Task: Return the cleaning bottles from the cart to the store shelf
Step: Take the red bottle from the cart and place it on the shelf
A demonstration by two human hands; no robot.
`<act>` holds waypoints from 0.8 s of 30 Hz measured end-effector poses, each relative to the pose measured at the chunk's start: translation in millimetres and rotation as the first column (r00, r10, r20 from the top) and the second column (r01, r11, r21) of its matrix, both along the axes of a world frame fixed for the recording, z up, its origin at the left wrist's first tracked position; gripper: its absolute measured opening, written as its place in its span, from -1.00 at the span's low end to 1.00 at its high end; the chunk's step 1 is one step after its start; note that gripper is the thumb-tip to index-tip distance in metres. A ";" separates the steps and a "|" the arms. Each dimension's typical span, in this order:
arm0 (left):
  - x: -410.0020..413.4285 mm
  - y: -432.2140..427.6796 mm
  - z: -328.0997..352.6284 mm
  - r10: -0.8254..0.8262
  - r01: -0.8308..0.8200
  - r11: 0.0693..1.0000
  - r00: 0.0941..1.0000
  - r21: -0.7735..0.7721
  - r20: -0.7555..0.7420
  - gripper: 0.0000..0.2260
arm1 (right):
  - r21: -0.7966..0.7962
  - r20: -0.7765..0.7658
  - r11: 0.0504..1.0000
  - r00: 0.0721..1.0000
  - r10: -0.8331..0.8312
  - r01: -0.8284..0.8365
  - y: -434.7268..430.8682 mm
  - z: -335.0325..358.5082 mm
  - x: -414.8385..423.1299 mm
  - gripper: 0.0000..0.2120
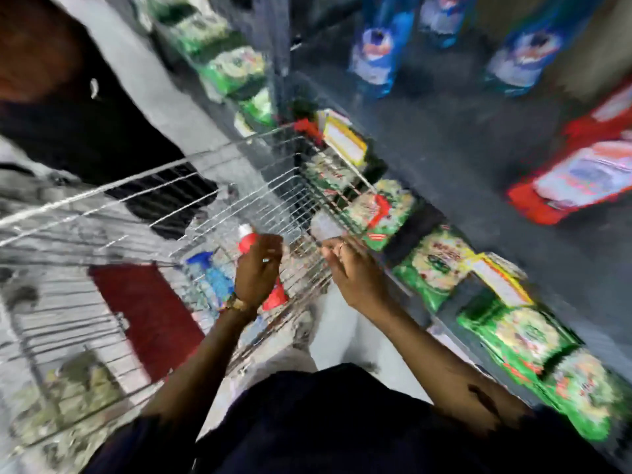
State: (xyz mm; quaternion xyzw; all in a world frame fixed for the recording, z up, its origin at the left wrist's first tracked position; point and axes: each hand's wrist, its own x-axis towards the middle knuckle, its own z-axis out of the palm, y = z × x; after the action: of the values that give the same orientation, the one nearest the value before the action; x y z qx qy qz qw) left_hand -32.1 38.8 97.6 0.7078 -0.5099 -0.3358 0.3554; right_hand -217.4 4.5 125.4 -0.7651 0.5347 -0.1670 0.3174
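Observation:
The frame is motion-blurred. My left hand (258, 271) is closed around a red cleaning bottle (248, 241) with a white cap, inside the wire shopping cart (143, 186). A blue bottle (210, 278) lies in the cart just left of that hand. My right hand (352, 268) hovers at the cart's right rim, fingers loosely curled, nothing visibly in it. On the dark store shelf (461, 138) at upper right stand blue bottles (376, 59) and a red bottle (581, 176).
Green packets (434, 265) line the lower shelf edge along the right, with yellow price tags (345, 138). Another person in dark clothes (85, 114) stands at the upper left beyond the cart. A red panel (147, 313) sits in the cart's near end.

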 end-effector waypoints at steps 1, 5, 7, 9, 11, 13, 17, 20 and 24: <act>18.8 -2.2 -18.4 0.055 -0.058 0.988 0.998 0.142 0.026 -0.79 | 0.017 -0.059 1.000 0.998 0.025 -0.024 -10.2 -3.5 13.4 -0.73; 67.9 -3.9 -88.5 0.152 -0.136 0.791 0.988 0.596 0.024 -0.67 | 0.076 -0.247 0.992 0.962 0.116 -0.100 -38.3 -32.6 61.2 -0.73; 75.4 -7.3 -113.8 0.121 -0.098 0.711 0.993 0.696 0.017 -0.62 | 0.094 -0.354 0.988 0.923 0.149 -0.124 -38.2 -46.3 69.3 -0.74; 80.5 -12.2 -137.3 0.097 -0.076 0.658 0.995 0.749 0.015 -0.59 | 0.085 -0.410 0.989 0.900 0.148 -0.123 -37.7 -57.9 73.6 -0.73; 79.8 -16.8 -157.3 0.143 -0.106 0.624 0.990 0.774 0.020 -0.53 | 0.101 -0.451 0.989 0.881 0.145 -0.111 -38.9 -61.5 74.1 -0.73; 78.0 -24.2 -177.5 0.254 -0.181 0.603 0.967 0.777 0.028 -0.49 | 0.121 -0.499 0.987 0.852 0.156 -0.110 -41.0 -66.6 76.6 -0.73; 65.8 -40.6 -207.0 0.491 -0.273 0.565 0.870 0.778 -0.051 -0.56 | 0.056 -0.549 0.990 0.824 0.140 -0.130 -40.8 -71.8 75.0 -0.73; 60.6 -51.6 -219.1 0.568 -0.354 0.519 0.823 0.778 -0.004 -0.47 | 0.039 -0.548 0.988 0.824 0.144 -0.147 -43.2 -75.4 74.0 -0.70; 59.8 -52.8 -223.1 0.650 -0.392 0.490 0.760 0.779 -0.026 -0.44 | 0.059 -0.550 0.990 0.823 0.138 -0.126 -44.1 -76.9 72.7 -0.69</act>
State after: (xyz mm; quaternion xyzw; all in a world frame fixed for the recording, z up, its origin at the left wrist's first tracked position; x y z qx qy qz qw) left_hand 27.7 -14.0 -125.5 0.8454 -0.0234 -0.4937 0.2026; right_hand -144.8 -39.6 48.6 -0.8126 0.5510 0.0888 0.1676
